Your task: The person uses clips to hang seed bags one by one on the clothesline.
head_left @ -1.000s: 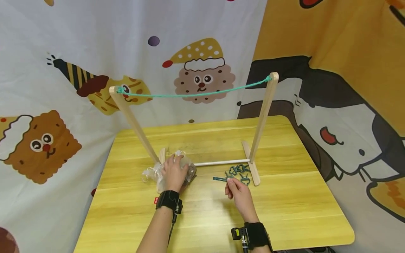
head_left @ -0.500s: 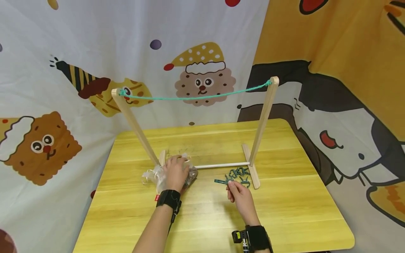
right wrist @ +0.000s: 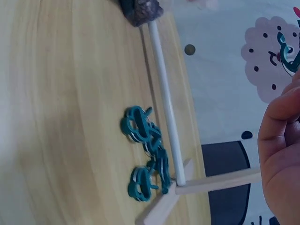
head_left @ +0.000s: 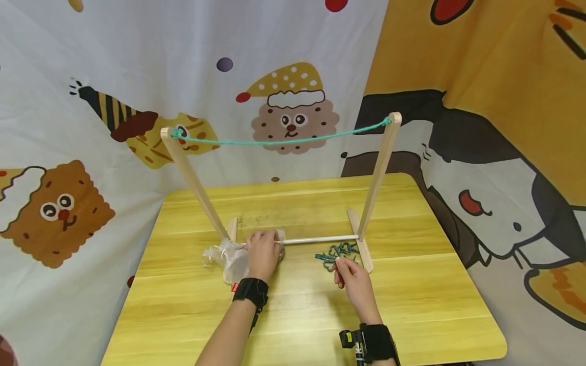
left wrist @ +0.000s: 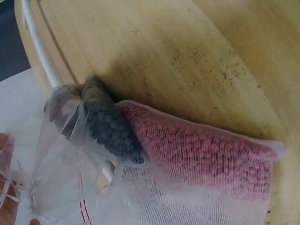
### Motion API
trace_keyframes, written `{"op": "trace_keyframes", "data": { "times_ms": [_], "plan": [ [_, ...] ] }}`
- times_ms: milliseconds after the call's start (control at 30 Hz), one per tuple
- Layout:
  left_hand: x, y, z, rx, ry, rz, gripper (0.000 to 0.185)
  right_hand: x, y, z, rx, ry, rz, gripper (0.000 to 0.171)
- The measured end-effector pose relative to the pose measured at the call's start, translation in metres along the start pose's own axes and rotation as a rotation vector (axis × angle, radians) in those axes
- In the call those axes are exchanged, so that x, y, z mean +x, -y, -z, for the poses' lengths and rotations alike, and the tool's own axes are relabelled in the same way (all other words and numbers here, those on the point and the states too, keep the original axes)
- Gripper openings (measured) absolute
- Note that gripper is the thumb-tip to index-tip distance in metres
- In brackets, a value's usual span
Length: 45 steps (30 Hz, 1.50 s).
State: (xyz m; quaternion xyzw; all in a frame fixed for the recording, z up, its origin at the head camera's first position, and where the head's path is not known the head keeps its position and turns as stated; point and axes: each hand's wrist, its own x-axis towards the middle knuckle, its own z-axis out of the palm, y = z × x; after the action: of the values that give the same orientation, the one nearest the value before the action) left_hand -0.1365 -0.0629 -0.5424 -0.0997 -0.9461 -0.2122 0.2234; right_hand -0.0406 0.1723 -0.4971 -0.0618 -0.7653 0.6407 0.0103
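Cartoon-printed cloth hung behind a yellow wooden bench, and on the bench stood a small wooden drying frame with a green cord strung loosely between its two uprights.

The left hand lay on a sheer mesh bag at the foot of the left upright, its fingers curled over the top of the fabric, apparently pinning and gathering it there. In the left wrist view the mesh bag was white and see-through, showing a reddish knitted item and a dark knobbly one inside; it lay partly across the frame's white crossbar.

The right hand was just in front of the frame's right foot, its fingers pinched on a green clip lifted clear of the pile. The other green clips lay in a loose heap on the bench, touching one another and just beside the crossbar near the right foot, within easy reach of that hand. They looked like small teal plastic spring pegs with rounded loop handles. Nothing hung on the cord.
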Motion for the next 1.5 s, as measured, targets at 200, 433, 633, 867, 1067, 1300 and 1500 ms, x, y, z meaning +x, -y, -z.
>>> {"op": "trace_keyframes", "data": {
  "times_ms": [200, 433, 633, 867, 1067, 1300, 1500],
  "plan": [
    [0.005, 0.0, 0.013, -0.023, -0.026, -0.003, 0.041, 0.008, 0.01, 0.013, -0.029, -0.02, 0.021, 0.037],
    [0.012, -0.007, 0.035, -0.042, 0.01, -0.059, 0.027, 0.014, 0.036, 0.023, -0.076, 0.024, 0.099, 0.037],
    [0.024, -0.018, 0.056, -0.083, -0.017, -0.08, 0.018, 0.02, 0.057, 0.028, -0.155, 0.055, 0.136, 0.038],
    [0.043, -0.033, 0.089, -0.093, -0.062, -0.134, 0.013, 0.029, 0.079, 0.036, -0.274, 0.075, 0.22, 0.035],
    [0.056, -0.038, 0.125, -0.055, -0.135, -0.209, 0.02, 0.037, 0.109, 0.039, -0.378, 0.082, 0.37, 0.034],
    [0.07, -0.034, 0.166, -0.021, -0.326, -0.286, 0.019, 0.049, 0.148, 0.043, -0.427, 0.026, 0.5, 0.033],
    [0.089, -0.029, 0.204, 0.014, -0.47, -0.294, 0.015, 0.06, 0.183, 0.036, -0.486, 0.018, 0.607, 0.031]
  ]
}}
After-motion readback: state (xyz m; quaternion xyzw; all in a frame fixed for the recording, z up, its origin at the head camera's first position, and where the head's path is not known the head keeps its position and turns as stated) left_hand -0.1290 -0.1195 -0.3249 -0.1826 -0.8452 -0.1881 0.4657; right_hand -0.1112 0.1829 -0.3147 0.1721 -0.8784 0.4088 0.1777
